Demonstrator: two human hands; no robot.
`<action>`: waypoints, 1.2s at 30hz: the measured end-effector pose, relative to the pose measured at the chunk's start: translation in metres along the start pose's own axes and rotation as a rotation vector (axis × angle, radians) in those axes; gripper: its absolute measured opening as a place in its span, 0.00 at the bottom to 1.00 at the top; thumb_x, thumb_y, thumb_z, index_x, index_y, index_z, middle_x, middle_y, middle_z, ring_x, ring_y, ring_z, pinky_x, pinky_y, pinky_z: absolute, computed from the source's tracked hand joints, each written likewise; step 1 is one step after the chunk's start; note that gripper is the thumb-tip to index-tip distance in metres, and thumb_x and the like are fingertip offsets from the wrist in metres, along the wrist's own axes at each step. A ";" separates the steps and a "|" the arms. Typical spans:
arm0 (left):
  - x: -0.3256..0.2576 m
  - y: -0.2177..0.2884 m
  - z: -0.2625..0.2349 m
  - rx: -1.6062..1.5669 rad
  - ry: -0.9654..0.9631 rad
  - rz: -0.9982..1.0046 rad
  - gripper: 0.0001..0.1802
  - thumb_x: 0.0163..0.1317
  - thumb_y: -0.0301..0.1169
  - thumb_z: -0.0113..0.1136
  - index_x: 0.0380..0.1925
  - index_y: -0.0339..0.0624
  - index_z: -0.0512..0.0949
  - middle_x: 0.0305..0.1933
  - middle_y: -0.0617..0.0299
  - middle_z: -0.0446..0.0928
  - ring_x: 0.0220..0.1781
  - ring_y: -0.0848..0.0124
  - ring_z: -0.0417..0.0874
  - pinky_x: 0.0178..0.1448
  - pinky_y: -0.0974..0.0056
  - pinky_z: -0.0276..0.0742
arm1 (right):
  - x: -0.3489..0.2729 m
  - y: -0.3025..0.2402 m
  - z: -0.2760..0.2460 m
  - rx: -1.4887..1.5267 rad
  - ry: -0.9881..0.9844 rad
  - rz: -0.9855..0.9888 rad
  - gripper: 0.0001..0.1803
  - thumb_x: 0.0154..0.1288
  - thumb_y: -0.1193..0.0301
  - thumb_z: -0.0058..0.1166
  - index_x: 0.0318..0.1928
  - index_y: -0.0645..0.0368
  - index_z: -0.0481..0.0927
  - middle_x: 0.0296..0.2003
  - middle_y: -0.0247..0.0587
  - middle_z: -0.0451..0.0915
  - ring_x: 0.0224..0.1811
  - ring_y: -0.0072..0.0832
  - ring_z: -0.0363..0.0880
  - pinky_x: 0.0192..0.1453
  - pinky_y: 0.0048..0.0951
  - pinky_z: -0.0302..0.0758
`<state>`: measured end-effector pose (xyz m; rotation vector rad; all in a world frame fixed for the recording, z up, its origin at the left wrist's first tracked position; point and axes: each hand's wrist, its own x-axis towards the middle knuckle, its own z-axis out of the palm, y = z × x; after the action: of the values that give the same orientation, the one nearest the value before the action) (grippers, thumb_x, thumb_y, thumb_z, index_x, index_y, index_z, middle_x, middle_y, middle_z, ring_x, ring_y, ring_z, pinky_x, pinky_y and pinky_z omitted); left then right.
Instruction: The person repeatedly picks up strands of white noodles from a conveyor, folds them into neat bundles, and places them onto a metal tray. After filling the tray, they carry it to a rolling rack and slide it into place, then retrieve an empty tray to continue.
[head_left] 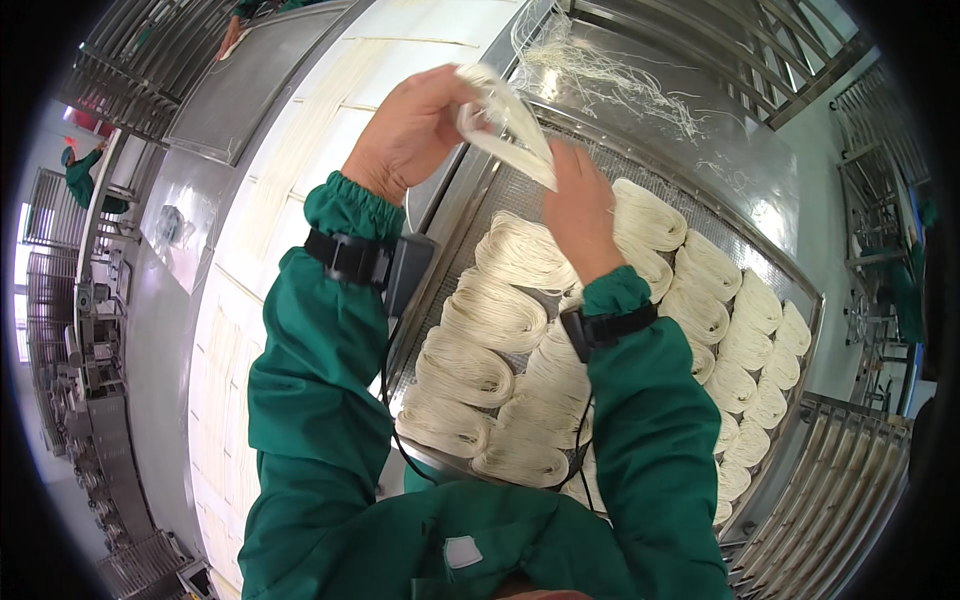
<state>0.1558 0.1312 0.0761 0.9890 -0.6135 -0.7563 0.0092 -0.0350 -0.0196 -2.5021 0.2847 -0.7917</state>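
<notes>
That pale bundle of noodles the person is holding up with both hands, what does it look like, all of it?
The noodle bundle is a flat loop of many thin, cream-white strands, soft and slightly glossy. It is held in the air, slanting down toward the right, above the far end of the metal mesh tray. The left hand pinches its upper end and the right hand touches its lower end. It looks like the folded bundles lying in rows on the tray below, which it does not touch.

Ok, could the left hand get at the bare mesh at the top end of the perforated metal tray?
Probably yes. The left hand hangs above the bare mesh of the perforated metal tray, nothing between, but its grip shares a pale noodle bundle with the right hand.
</notes>
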 end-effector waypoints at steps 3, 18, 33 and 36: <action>0.005 -0.039 -0.046 0.080 0.319 -0.172 0.13 0.72 0.29 0.50 0.49 0.35 0.78 0.46 0.59 0.82 0.46 0.69 0.82 0.56 0.61 0.80 | -0.019 0.045 0.006 -0.058 -0.149 0.012 0.21 0.57 0.83 0.53 0.53 0.59 0.78 0.47 0.48 0.77 0.53 0.51 0.77 0.53 0.49 0.76; 0.023 -0.091 0.034 0.783 -0.160 -0.413 0.18 0.64 0.26 0.62 0.54 0.34 0.81 0.43 0.66 0.83 0.45 0.78 0.79 0.53 0.69 0.75 | -0.041 0.077 -0.019 0.186 0.085 -0.004 0.14 0.56 0.82 0.53 0.43 0.61 0.83 0.43 0.46 0.81 0.48 0.48 0.78 0.53 0.43 0.76; 0.008 -0.163 -0.009 1.748 0.144 0.266 0.15 0.63 0.27 0.63 0.50 0.54 0.85 0.48 0.66 0.81 0.59 0.62 0.76 0.65 0.45 0.58 | -0.049 0.082 -0.002 -0.194 -0.145 -0.007 0.09 0.55 0.76 0.58 0.38 0.59 0.84 0.49 0.35 0.81 0.61 0.38 0.73 0.67 0.49 0.61; -0.003 -0.156 -0.012 1.637 0.253 0.369 0.17 0.60 0.27 0.63 0.51 0.52 0.84 0.53 0.63 0.80 0.61 0.59 0.75 0.67 0.46 0.61 | -0.050 0.082 -0.004 -0.119 -0.024 -0.024 0.09 0.54 0.77 0.56 0.37 0.56 0.82 0.47 0.36 0.81 0.60 0.39 0.73 0.65 0.49 0.62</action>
<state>0.1197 0.0867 -0.0697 2.2952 -1.1546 0.4065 -0.0379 -0.0902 -0.0833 -2.6287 0.3025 -0.7744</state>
